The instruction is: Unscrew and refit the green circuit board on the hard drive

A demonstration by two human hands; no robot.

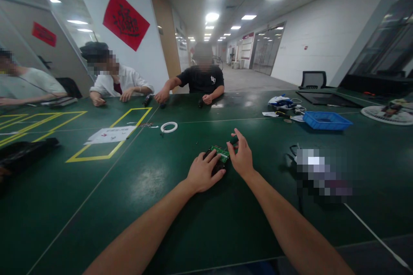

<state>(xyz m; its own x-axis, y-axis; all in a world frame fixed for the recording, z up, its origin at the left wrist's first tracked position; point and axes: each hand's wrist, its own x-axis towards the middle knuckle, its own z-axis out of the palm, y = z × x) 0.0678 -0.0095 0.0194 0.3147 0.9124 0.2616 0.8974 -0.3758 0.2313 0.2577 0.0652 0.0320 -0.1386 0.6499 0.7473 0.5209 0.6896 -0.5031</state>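
Note:
A green circuit board (222,154) in a dark housing lies on the green table (180,223) in front of me. My left hand (203,172) rests over its left and near part, fingers spread, pressing on it. At the board's right edge is my right hand (241,154), its thumb and fingers closed around a small dark green handle (233,140). The handle's lower end points toward the board; its tip is too small to make out.
A white ring (169,127) and a paper sheet (111,134) lie left, by yellow tape outlines. To the right are a blurred object (318,172), a blue tray (327,121) and a cluster of cables (282,102). Several people sit across the table.

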